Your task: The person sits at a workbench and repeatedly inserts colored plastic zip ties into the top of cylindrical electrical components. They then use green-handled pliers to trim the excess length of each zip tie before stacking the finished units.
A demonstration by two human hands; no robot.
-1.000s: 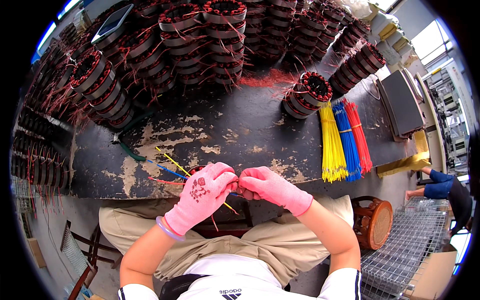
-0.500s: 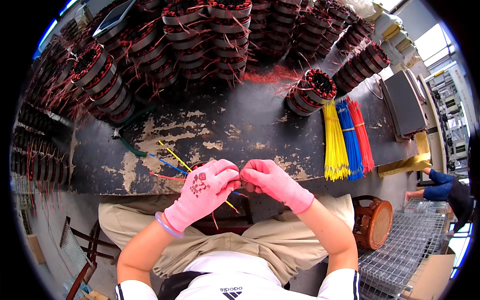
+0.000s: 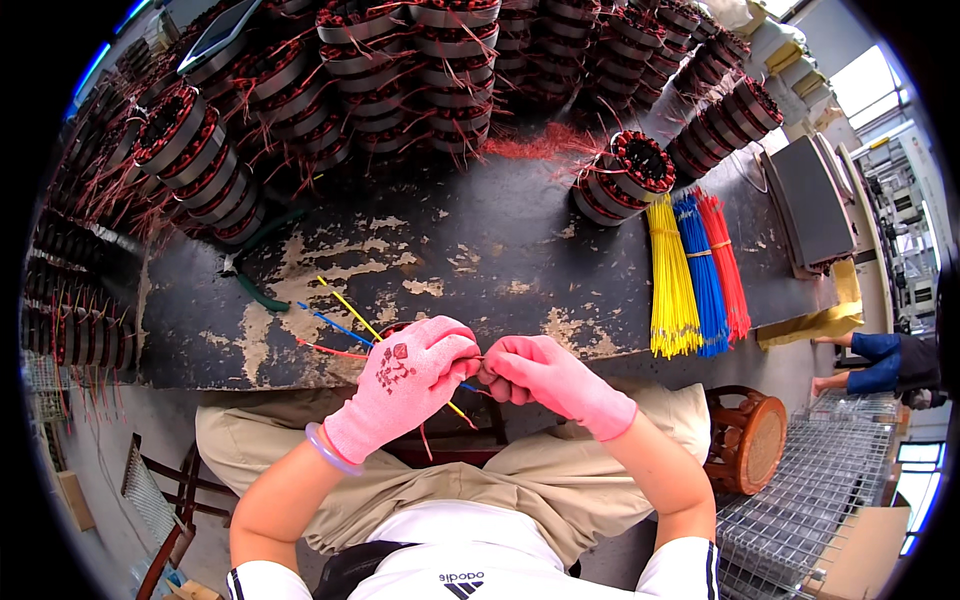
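Observation:
My left hand [image 3: 408, 372], in a pink glove, is closed at the front edge of the worktable, its fingertips pinched on a thin wire end. My right hand [image 3: 556, 378], gloved alike, has its fingers curled in a pinch close beside it. What it grips is too small and hidden to make out. A yellow wire [image 3: 345, 303], a blue wire [image 3: 332, 324] and a red wire [image 3: 325, 349] pass beneath my left hand, and coloured ends show below it. A dark round part behind that hand is mostly covered.
Banded bundles of yellow wires [image 3: 672, 290], blue wires [image 3: 703, 280] and red wires [image 3: 726, 270] lie at right on the worn black worktable [image 3: 490, 250]. A short stator stack [image 3: 610, 190] stands behind them. Tall stator stacks [image 3: 455, 80] line the back. A wooden stool [image 3: 755, 440] is at lower right.
My right hand has shifted slightly right and down, its fingers curling tighter, with a small gap opening between the hands. My left hand stays nearly in place.

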